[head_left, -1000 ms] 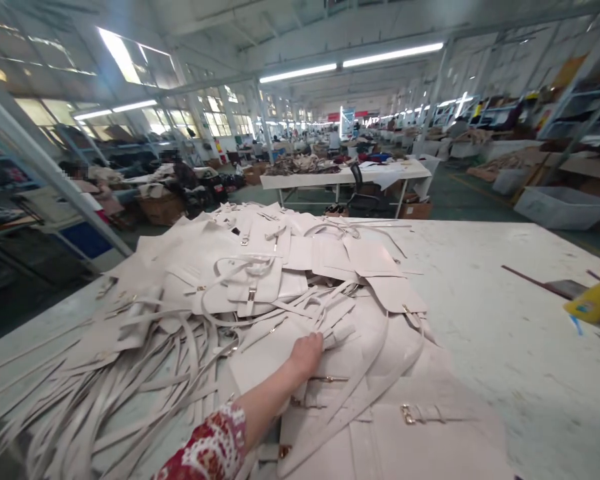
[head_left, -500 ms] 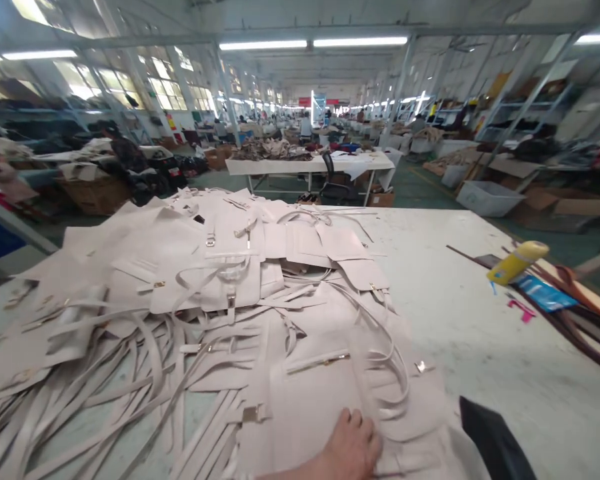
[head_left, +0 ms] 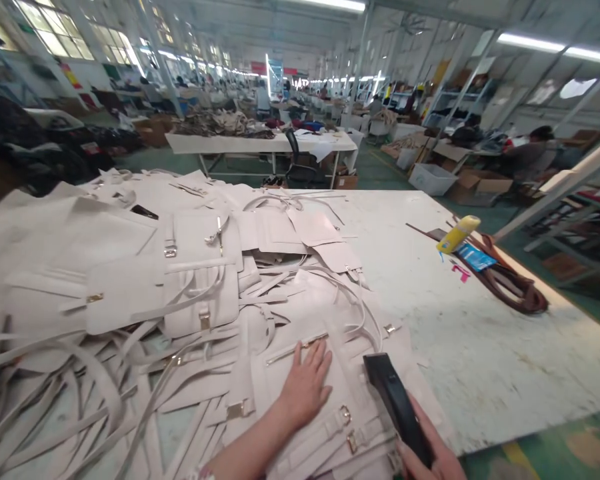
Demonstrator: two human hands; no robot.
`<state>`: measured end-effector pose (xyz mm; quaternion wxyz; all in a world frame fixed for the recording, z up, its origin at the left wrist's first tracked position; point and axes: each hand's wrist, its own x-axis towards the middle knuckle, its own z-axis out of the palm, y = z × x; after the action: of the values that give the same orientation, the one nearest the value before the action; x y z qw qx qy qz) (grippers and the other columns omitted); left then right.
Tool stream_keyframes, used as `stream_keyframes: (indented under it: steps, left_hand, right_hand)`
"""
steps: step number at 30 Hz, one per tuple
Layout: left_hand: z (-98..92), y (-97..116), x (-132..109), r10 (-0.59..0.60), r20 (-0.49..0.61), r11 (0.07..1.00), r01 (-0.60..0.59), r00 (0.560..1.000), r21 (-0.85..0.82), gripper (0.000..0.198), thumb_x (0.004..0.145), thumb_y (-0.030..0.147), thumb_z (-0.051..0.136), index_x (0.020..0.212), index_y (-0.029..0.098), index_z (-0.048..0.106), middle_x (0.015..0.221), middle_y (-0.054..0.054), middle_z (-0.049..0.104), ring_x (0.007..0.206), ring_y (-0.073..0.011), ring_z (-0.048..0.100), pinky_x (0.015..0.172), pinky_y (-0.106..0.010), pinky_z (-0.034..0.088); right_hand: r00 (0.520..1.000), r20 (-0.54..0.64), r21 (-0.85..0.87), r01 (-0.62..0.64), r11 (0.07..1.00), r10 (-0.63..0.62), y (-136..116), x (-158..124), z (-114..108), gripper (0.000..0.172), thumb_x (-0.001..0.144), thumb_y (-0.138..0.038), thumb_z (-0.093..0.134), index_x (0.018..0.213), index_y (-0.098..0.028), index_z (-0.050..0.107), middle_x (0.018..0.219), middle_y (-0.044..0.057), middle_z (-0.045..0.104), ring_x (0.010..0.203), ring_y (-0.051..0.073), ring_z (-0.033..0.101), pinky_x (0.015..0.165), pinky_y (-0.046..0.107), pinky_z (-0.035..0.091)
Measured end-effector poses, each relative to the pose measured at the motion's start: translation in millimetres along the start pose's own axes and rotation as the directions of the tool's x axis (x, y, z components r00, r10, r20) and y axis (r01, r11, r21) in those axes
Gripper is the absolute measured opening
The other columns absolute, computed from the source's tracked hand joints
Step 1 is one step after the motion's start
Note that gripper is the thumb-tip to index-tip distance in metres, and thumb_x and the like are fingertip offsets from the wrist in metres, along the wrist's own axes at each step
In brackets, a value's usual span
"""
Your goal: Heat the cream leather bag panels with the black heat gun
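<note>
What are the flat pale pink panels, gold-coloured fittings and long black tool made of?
Flat pale pink panels: leather or faux leather, satin; soft sheen, crisp edges.
Gold-coloured fittings: likely metal, polished; bright glints.
Long black tool: probably plastic, semi-gloss; soft highlights.

This is a factory workshop: pale panels (head_left: 125,287) and straps (head_left: 109,392) with metal buckles (head_left: 170,252) lie heaped on the near surface (head_left: 460,360), strip lights (head_left: 530,43) hang beneath a wide roof (head_left: 310,33), and a bin (head_left: 433,180), a cardboard box (head_left: 480,187) and shelves (head_left: 465,95) stand at the far right.
</note>
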<state>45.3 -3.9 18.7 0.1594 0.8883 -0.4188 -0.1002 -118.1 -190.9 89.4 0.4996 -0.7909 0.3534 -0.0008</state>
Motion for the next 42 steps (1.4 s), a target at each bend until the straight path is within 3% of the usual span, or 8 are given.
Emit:
stream_keyframes:
  steps: [4,8,12,18,24,32,36,42]
  left_hand:
    - [-5.5,4,-9,0.023,-0.022,0.999,-0.023,1.000,-0.024,0.060,0.087,0.049,0.031,0.138,0.020,0.018,0.146,-0.011,0.014,0.135,-0.0236,0.007,0.109,-0.054,0.004]
    - [-10.1,1,-19,0.050,-0.068,0.997,-0.054,0.996,-0.056,0.062,0.088,0.048,0.028,0.139,0.016,0.013,0.146,-0.012,0.009,0.135,-0.0249,0.003,0.109,-0.054,0.006]
    - [-3.8,-7,-22,0.081,-0.066,0.992,-0.087,0.995,-0.093,0.066,0.087,0.049,0.030,0.139,0.015,0.009,0.145,-0.015,0.008,0.135,-0.0289,0.005,0.106,-0.061,0.012]
    - [48.9,-23,-9,0.134,-0.068,0.990,-0.136,0.989,-0.023,0.060,0.086,0.045,0.034,0.138,0.017,0.019,0.141,-0.019,0.019,0.131,-0.0331,0.018,0.099,-0.067,0.025]
    - [96.9,-36,11,0.125,-0.030,0.989,-0.122,0.992,0.083,0.046,0.086,0.026,0.036,0.132,0.032,0.031,0.130,-0.014,0.042,0.122,-0.0306,0.039,0.093,-0.065,0.037]
    - [27.5,-21,-20,0.131,-0.042,0.986,-0.135,0.991,-0.100,0.068,0.083,0.056,0.034,0.137,0.017,0.021,0.144,-0.019,0.006,0.133,-0.0354,0.004,0.099,-0.071,0.013]
    - [2.5,-20,-37,0.138,0.035,0.970,-0.128,0.990,-0.204,0.067,0.083,0.055,0.035,0.136,0.015,0.025,0.145,-0.016,0.011,0.134,-0.0317,0.004,0.107,-0.061,0.008]
    - [7.9,-15,-50,0.222,0.022,0.935,-0.206,0.975,-0.290,0.055,0.089,0.044,0.026,0.136,0.017,0.025,0.143,-0.011,0.024,0.134,-0.0253,0.014,0.111,-0.048,0.009]
  right_hand:
    - [0.979,0.134,-0.042,0.157,0.987,-0.150,-18,23,34,0.070,0.064,-0.050,0.056,0.124,-0.017,0.047,0.119,0.005,0.059,0.107,0.025,0.055,0.080,0.024,0.049]
    - [0.968,0.233,-0.020,0.106,0.994,-0.098,-50,58,69,0.075,0.070,-0.051,0.050,0.134,-0.018,0.031,0.111,0.006,0.062,0.066,0.019,0.064,0.059,0.028,0.052]
    - [0.955,0.295,0.023,0.006,1.000,-0.013,-90,97,91,0.075,0.071,-0.051,0.050,0.136,-0.021,0.025,0.066,-0.001,0.065,0.043,0.018,0.056,0.042,0.028,0.046]
    - [0.982,0.178,0.037,-0.074,0.997,0.067,-118,134,86,0.076,0.065,-0.052,0.055,0.131,-0.022,0.034,0.046,-0.004,0.056,0.039,0.023,0.057,0.038,0.032,0.044]
    - [0.999,0.017,0.054,0.030,0.998,-0.031,-104,112,78,0.065,0.062,-0.048,0.057,0.122,-0.026,0.049,0.062,0.004,0.066,0.048,0.024,0.060,0.041,0.033,0.044]
    - [0.991,0.039,-0.073,0.129,0.989,-0.126,-123,116,87,0.067,0.068,-0.044,0.050,0.130,-0.018,0.041,0.056,0.000,0.063,0.044,0.019,0.055,0.047,0.031,0.045]
    - [0.992,0.094,-0.056,0.094,0.994,-0.088,-124,100,68,0.073,0.071,-0.043,0.051,0.136,-0.017,0.028,0.053,-0.004,0.060,0.045,0.018,0.055,0.045,0.028,0.044]
    - [0.887,0.449,-0.008,0.121,0.993,-0.105,-111,34,86,0.066,0.070,-0.030,0.052,0.133,-0.019,0.036,0.111,0.006,0.062,0.081,0.022,0.062,0.068,0.030,0.051]
